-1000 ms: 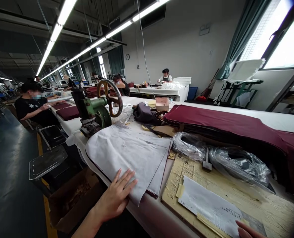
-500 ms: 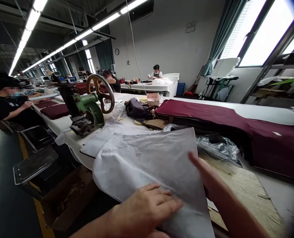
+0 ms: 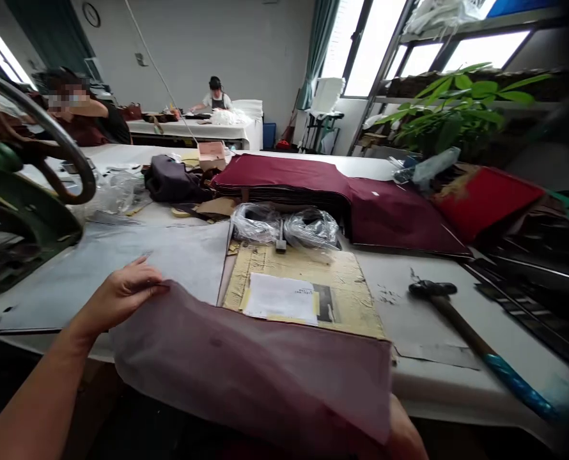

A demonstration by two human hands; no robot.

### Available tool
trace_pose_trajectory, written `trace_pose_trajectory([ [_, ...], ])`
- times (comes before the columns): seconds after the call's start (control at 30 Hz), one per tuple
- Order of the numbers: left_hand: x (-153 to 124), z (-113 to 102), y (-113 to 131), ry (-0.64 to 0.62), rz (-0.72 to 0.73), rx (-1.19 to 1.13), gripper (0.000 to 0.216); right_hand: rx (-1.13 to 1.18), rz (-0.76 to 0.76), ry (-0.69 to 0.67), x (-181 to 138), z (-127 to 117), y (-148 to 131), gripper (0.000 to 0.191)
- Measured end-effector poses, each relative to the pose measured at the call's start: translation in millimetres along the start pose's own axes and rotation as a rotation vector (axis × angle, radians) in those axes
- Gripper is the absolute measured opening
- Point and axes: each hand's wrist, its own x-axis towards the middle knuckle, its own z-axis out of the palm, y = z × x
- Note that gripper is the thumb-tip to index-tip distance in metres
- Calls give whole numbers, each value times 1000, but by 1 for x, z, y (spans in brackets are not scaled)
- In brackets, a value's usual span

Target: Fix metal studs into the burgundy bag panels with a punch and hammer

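Note:
A blurred, greyish-maroon leather-like sheet [image 3: 250,364] is held up over the front edge of the table. My left hand [image 3: 124,291] pinches its upper left corner between thumb and fingers. At the lower right edge is my right hand [image 3: 406,429], gripping the sheet, with most of its fingers hidden. Under my left hand and beyond it, a pale grey sheet [image 3: 169,249] lies flat on the table. Behind the held sheet is a worn yellowish board [image 3: 356,300] with a white paper [image 3: 280,297] taped on it.
On the left stands a green hand press [image 3: 25,191] with a large wheel. Stacked maroon panels [image 3: 289,174] lie behind plastic-wrapped coils [image 3: 311,229]. A hammer [image 3: 476,338] with a blue-wrapped handle rests on the right. Two people work farther back, one at another table [image 3: 193,130].
The view has swung right, bringing the board and hammer into sight. My hands, earlier over a pale grey sheet, now hold a greyish-maroon sheet by opposite ends, lower and nearer me.

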Motion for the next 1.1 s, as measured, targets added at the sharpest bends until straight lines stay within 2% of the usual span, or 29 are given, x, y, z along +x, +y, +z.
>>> trace_pose_trajectory([
  [0.1, 34, 7, 47, 21, 40, -23, 38, -159, 425, 160, -22, -33, 20, 29],
  [0.17, 71, 15, 75, 78, 92, 39, 30, -241, 689, 259, -15, -53, 39, 33],
  [0.23, 110, 29, 97, 59, 186, 180, 23, -279, 795, 295, 5, -67, 64, 41],
  [0.33, 143, 65, 125, 41, 187, 297, 20, -298, 844, 193, 28, -76, 100, 56],
  [0.43, 126, 103, 151, 25, 206, 312, 49, -304, 878, 124, 29, -76, 125, 68],
  [0.53, 82, 131, 167, -186, 358, 181, 81, -348, 877, 92, 20, -81, 138, 80],
  [0.6, 60, 144, 170, -266, 400, 142, 98, -500, 853, 68, 24, -87, 142, 86],
  [0.63, 53, 150, 170, -275, 401, 137, 103, -607, 796, 79, 32, -89, 143, 85],
  [0.7, 46, 158, 168, -260, 389, 136, 106, -763, 575, 128, 62, -86, 140, 71],
  [0.77, 46, 163, 166, -227, 378, 140, 106, -718, 292, 116, 109, -70, 132, 51],
  [0.83, 47, 166, 165, -192, 387, 149, 109, -539, 106, -36, 166, -39, 122, 37],
  [0.87, 47, 168, 163, -177, 399, 158, 111, -478, 64, -134, 196, -19, 119, 34],
  [0.93, 47, 172, 159, -145, 441, 186, 114, -465, 135, -343, 252, 23, 117, 32],
  [1.0, 48, 178, 154, -94, 498, 233, 111, -486, 204, -431, 297, 62, 124, 28],
  [1.1, 51, 184, 149, 29, 514, 290, 82, -543, 373, -529, 339, 102, 146, 19],
])
